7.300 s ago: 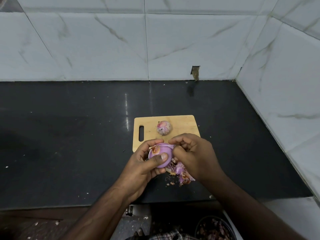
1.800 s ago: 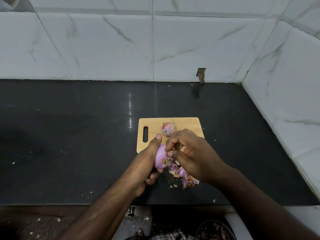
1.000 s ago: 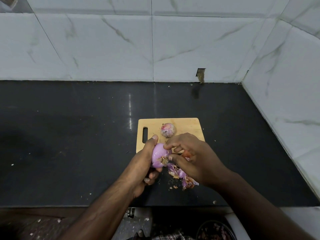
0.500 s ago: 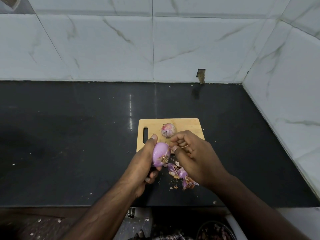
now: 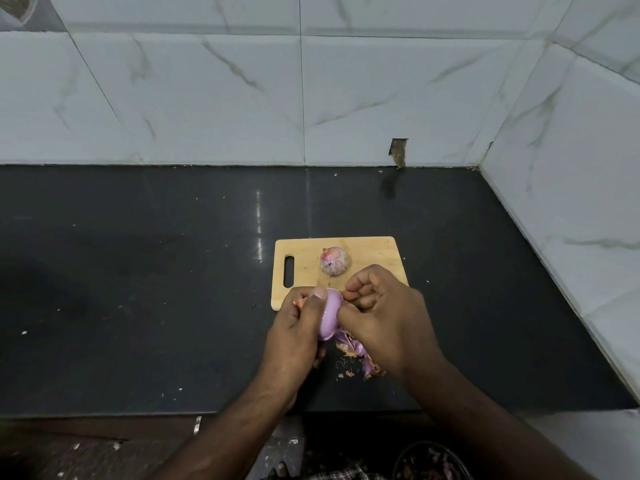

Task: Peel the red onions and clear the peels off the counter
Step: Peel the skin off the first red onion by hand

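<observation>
Peels [image 5: 360,355] lie in a heap on the counter [image 5: 138,289] near edge, partly hidden under my right hand [image 5: 384,313]. Wooden board [image 5: 374,252] sits just far of my hands w/ a 2nd onion [image 5: 334,260], skin mostly on, resting on it. Bowl [image 5: 433,462] of scraps shows at bottom right, below counter edge. My left hand [image 5: 294,327] is curled round the peeled onion [image 5: 330,317], thumb on top, held over the board's near edge. Right hand's fingers are curled, tips pinching at the onion's right side; can't tell if they've got skin. Counter is black stone w/ small flecks; white marble tile walls far & right.
</observation>
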